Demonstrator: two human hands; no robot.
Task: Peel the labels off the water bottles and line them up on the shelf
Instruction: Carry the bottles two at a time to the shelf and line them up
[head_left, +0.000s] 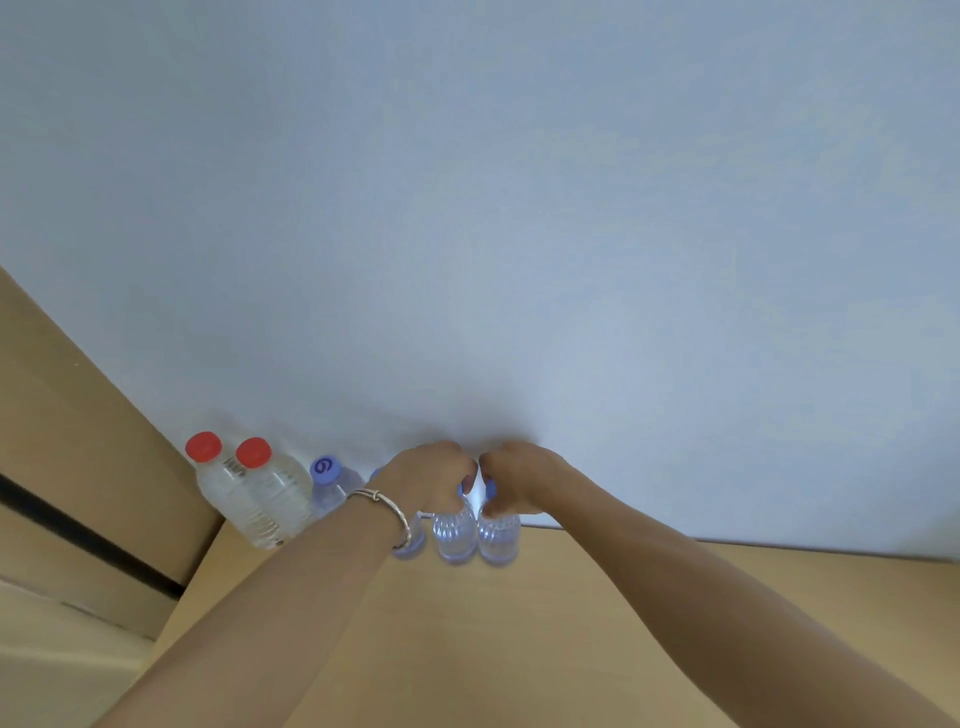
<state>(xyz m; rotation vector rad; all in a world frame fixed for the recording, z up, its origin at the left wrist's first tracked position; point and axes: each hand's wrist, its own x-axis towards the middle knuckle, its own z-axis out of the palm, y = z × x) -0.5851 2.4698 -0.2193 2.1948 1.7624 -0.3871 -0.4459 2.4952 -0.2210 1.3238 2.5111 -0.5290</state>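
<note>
On the wooden shelf (571, 623), at seven o'clock against the white wall (519, 208), two red-capped water bottles (270, 499) stand touching, with a blue-capped bottle (328, 486) just at their three o'clock. At six o'clock the left hand (431, 475), bangle (395, 512) on its wrist, grasps the top of a clear ribbed bottle (456, 538). The right hand (519, 475) grasps the cap of the neighbouring bottle (498, 538) at its three o'clock.

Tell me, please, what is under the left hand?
A clear bottle stands on the shelf under the left hand, which grips its top. Only a sliver of blue cap shows; the fingers cover the rest.
</note>
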